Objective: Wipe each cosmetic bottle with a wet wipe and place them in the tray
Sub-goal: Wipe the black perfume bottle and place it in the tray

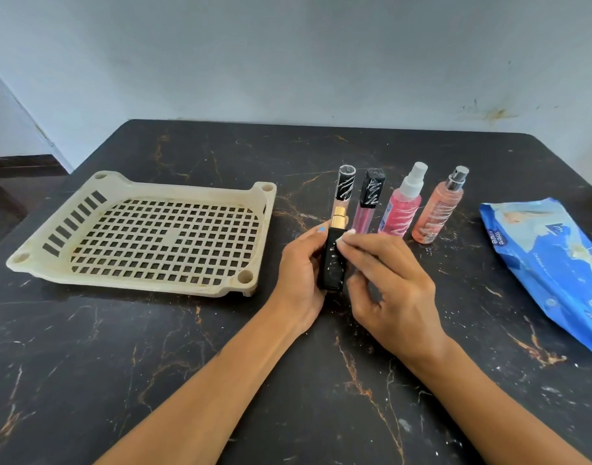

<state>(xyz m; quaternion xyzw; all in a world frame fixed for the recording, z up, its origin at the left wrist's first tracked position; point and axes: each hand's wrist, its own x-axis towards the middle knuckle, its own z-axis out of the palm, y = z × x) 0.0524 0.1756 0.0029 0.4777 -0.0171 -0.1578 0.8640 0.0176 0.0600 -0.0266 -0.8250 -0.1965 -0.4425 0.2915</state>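
Observation:
My left hand grips a black bottle with a gold neck, held upright just above the table. My right hand pinches a small white wipe against the bottle's upper right side. Behind stand a nude gloss tube with a black cap, a pink gloss tube with a black cap, a red-pink spray bottle with a white nozzle and a peach spray bottle with a silver nozzle, all marked with white streaks. The cream slotted tray lies to the left with nothing in it.
A blue pack of wet wipes lies at the right edge of the black marble-pattern table. A pale wall rises behind the table's far edge. Dark floor shows at the far left.

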